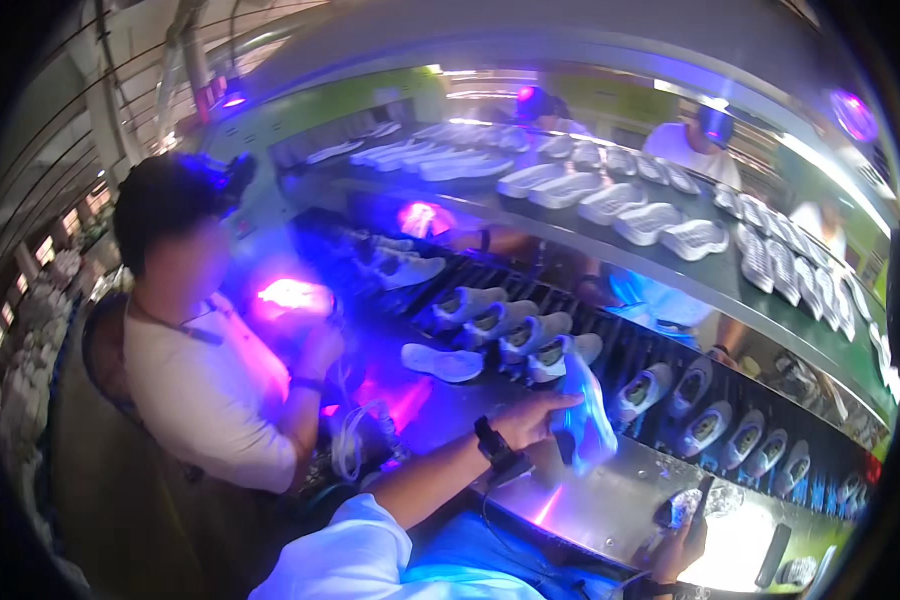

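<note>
My left hand (pixel 535 415) reaches out over the steel bench (pixel 610 510) and grips a white shoe (pixel 587 415), held toe down and glowing blue. A black watch sits on that wrist. My right hand (pixel 682 548) is low at the bench's near edge, closed around a thin dark brush (pixel 701 494) that points up beside a small dish (pixel 678 508). White shoes (pixel 500 325) stand in rows on the dark slatted conveyor (pixel 630 350) just beyond the held shoe. A loose white sole (pixel 442 362) lies to its left.
A person in a white shirt (pixel 205 385) sits close on my left, holding a glowing pink light (pixel 292 295). An upper shelf (pixel 610 250) carries several white soles (pixel 650 222). Other people (pixel 695 145) work across the line. A dark flat tool (pixel 773 555) lies at the bench's right.
</note>
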`<state>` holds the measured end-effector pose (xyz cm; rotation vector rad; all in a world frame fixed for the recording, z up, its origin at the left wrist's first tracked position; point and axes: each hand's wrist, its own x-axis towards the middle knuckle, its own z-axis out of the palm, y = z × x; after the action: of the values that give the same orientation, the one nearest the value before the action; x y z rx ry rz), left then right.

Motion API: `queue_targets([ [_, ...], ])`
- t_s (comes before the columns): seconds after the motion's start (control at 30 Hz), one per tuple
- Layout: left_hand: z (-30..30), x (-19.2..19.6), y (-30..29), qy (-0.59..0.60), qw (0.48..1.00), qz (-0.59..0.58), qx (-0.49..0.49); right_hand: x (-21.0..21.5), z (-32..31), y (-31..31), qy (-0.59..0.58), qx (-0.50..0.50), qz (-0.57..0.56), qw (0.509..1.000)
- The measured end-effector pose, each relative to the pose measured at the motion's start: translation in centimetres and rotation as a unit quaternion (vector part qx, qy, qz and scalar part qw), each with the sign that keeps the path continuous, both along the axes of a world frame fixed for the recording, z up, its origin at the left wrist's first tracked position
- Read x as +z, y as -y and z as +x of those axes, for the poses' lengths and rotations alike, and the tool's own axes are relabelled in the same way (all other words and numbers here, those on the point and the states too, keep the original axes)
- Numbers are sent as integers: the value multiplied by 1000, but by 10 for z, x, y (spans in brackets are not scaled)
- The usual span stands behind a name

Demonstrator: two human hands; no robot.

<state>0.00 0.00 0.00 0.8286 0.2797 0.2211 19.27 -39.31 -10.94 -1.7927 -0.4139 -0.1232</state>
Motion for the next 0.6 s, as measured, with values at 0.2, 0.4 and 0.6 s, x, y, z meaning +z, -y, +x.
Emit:
queue_targets([
  [0.2,-19,15,50,-81,941,313,104,-16,13,0,58,-27,-41,997],
  [0.4,-40,27,82,6,782,587,210,69,-61,-19,68,41,-47,996],
  [0.6,-49,10,103,14,720,662,211,94,-87,-16,7,112,-64,992],
])
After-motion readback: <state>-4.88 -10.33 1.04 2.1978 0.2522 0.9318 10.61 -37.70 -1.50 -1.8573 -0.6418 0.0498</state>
